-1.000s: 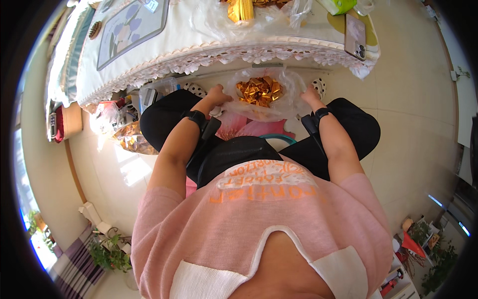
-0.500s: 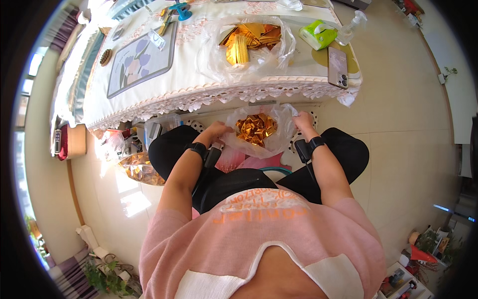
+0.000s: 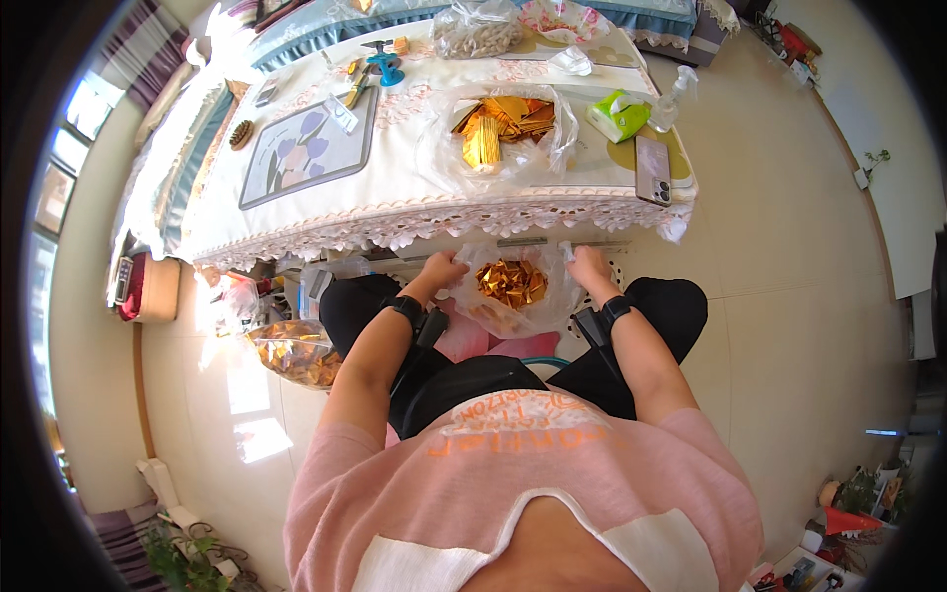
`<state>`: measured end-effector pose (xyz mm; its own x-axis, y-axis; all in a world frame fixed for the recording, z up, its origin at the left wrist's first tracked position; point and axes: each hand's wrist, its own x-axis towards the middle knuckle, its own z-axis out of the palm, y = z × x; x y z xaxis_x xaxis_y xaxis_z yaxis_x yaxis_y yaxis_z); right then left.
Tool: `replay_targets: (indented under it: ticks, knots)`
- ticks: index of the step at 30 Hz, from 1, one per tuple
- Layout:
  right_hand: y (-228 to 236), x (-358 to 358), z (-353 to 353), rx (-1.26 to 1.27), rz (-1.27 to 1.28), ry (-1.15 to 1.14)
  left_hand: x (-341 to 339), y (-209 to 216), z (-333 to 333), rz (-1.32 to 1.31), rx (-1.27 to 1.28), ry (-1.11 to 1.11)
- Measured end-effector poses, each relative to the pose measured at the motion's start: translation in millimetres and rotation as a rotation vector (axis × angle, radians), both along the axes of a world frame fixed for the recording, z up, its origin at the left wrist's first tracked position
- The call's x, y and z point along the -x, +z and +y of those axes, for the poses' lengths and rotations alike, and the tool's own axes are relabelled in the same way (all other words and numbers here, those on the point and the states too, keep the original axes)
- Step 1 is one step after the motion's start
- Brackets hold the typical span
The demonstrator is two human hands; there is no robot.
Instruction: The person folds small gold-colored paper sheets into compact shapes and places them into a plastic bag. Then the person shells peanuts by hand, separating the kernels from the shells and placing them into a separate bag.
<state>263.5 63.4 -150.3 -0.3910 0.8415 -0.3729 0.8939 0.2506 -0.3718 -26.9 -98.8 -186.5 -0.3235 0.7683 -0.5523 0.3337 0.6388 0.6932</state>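
Note:
Between my knees hangs a clear plastic bag (image 3: 541,318) with folded shiny gold paper pieces (image 3: 511,283) inside. My left hand (image 3: 441,270) is closed on the left side of its rim. On the other side, my right hand (image 3: 590,267) pinches the rim, so the mouth is spread and the gold shows between my hands. Beyond it, on the table, a second clear bag (image 3: 552,158) lies around stacks of flat gold paper (image 3: 508,120). A larger clear bag of gold folded pieces (image 3: 294,352) rests on the floor beside my left knee.
A lace-edged white cloth covers the table (image 3: 395,187). On it are a grey flowered mat (image 3: 286,168), a phone (image 3: 652,170), a green tissue pack (image 3: 619,115), a clear spray bottle (image 3: 673,101), a blue stand (image 3: 385,67) and a brown brush (image 3: 241,134).
The view has tilted up, bringing more of the table's far side into sight. Both hands still grip the bag's rim and sit slightly closer together.

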Motion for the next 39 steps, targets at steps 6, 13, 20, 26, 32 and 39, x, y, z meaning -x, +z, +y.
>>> replay_targets:
  ticks: [6, 13, 20, 26, 32, 39]
  knots:
    - [-23, -8, -7, 0.344, 0.068, -0.017, 9, -29, -2, 0.213, 0.042, -0.204]
    - [-6, -5, -12, 0.346, 0.180, 0.056, 12, -38, -1, 0.518, -0.121, -0.270]
    - [22, 0, -17, 0.434, 0.357, 0.152, 11, 3, 5, 0.143, -0.108, -0.143]
    - [47, -2, -20, 0.451, 0.584, 0.085, -14, 81, -2, -0.178, -0.113, 0.014]
    - [87, -16, -19, 0.446, 0.729, 0.144, -21, 152, -16, -0.368, -0.180, -0.074]
    - [104, 2, 9, 0.622, 0.725, 0.383, -8, 187, -7, -0.356, -0.503, -0.035]
